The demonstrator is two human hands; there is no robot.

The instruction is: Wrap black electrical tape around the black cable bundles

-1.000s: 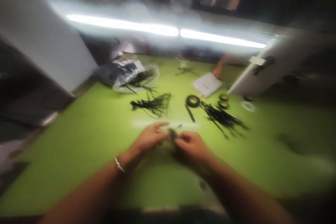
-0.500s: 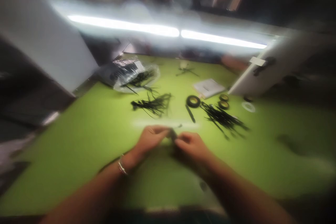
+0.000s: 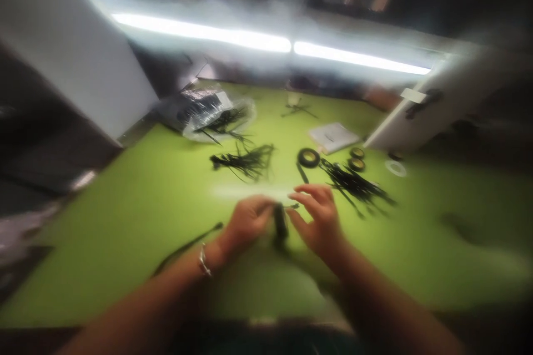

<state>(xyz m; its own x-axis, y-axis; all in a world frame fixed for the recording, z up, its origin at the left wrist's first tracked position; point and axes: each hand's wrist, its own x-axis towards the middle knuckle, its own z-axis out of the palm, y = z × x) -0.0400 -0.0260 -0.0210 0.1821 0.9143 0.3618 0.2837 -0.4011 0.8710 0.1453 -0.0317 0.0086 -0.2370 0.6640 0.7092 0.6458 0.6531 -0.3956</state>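
Observation:
My left hand (image 3: pixel 252 217) is closed, thumb and fingers pinching the top of a dark elongated piece (image 3: pixel 280 223) that hangs down toward me; blur hides its exact kind. Just to the right, my right hand (image 3: pixel 318 216) has its fingers apart and holds nothing I can see. A short thin lead with a small dark tip (image 3: pixel 295 206) sticks out from the piece toward my right fingers; I cannot tell whether they touch it. Beside my left wrist a black cable (image 3: pixel 191 243) lies on the green table (image 3: pixel 104 222), partly hidden by my forearm.
Bundles of black cables lie ahead, one left of centre (image 3: pixel 244 162) and one to the right (image 3: pixel 360 186). Near the right bundle are a roll of black tape (image 3: pixel 308 158), smaller rolls (image 3: pixel 357 164) and a white pad (image 3: pixel 333 137). A clear plastic bag (image 3: pixel 204 116) sits back left.
My right hand has let go of the dark piece and spread its fingers, moving slightly up and right. My left hand keeps its pinch. The view has shifted slightly.

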